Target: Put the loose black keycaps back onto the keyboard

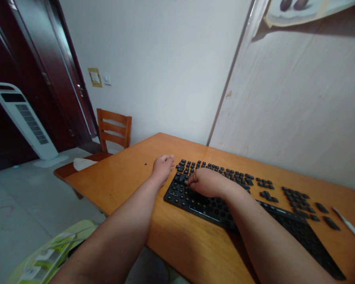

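Note:
A black keyboard base [173, 197] lies on the wooden table, most of its key positions bare and a few keycaps seated at its upper left corner. My right hand [205, 182] is over its left part, fingers drawn together and tips down at the upper left keys; whatever they pinch is hidden. Just left of the keyboard, my left hand [162, 170] hovers with curled fingers, and I cannot see whether something is inside. Loose black keycaps [229, 173] lie in rows behind the base, partly covered by my right hand and forearm.
More keycaps [298, 203] and two small black pieces [331, 223] lie at the right, near a slim white stick [349, 227]. A black panel [307, 240] extends toward the right front. A wooden chair [115, 128] stands beyond the table's left edge [88, 189], by the wall.

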{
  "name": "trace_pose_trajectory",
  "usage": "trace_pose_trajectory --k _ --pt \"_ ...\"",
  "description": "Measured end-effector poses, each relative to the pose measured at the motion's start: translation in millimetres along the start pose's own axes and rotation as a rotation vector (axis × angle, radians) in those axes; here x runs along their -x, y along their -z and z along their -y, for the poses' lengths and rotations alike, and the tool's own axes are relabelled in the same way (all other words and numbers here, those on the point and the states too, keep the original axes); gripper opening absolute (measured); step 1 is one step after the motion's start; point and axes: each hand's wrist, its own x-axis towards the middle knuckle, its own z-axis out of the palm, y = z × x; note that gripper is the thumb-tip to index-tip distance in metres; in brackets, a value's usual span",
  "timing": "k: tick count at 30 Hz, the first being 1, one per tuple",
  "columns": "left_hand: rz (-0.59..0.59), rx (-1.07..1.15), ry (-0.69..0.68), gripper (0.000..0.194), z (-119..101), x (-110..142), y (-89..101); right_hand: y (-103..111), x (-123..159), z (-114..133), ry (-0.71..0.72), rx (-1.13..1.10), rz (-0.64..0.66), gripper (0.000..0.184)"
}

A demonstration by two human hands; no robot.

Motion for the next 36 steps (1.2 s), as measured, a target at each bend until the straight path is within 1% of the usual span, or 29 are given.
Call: trace_pose_trajectory --k 5,12,16,23,26,31,36 --pt "0.001 0.008 -0.006 0.030 0.5 -0.6 0.5 2.7 0.8 -4.7 -0.018 -0.060 -0.010 0.031" --pt "0.012 -0.021 -0.025 0.031 4.2 -3.2 0.6 0.7 0.1 -1.1 -0.012 -0.011 0.009 0.029" --pt "0.014 -0.023 -0.029 0.031 4.8 -3.7 0.4 -1.4 -1.6 0.4 -0.014 0.033 -0.005 0.030" --pt "0.017 -0.035 -0.042 0.032 6.2 -3.5 0.3 0.8 0.1 -2.0 0.017 0.003 -0.015 0.030" --pt "0.018 -0.035 -0.049 0.032 7.2 -3.9 0.3 2.9 1.8 -0.4 0.006 0.035 -0.025 0.028" --pt "0.014 -0.038 -0.031 0.033 6.4 -4.0 0.4 3.5 3.2 2.4 -0.013 0.041 -0.004 0.026" --pt "0.015 -0.040 -0.032 0.033 7.0 -4.4 0.4 6.3 3.1 -5.4 -0.012 0.003 -0.019 0.027"
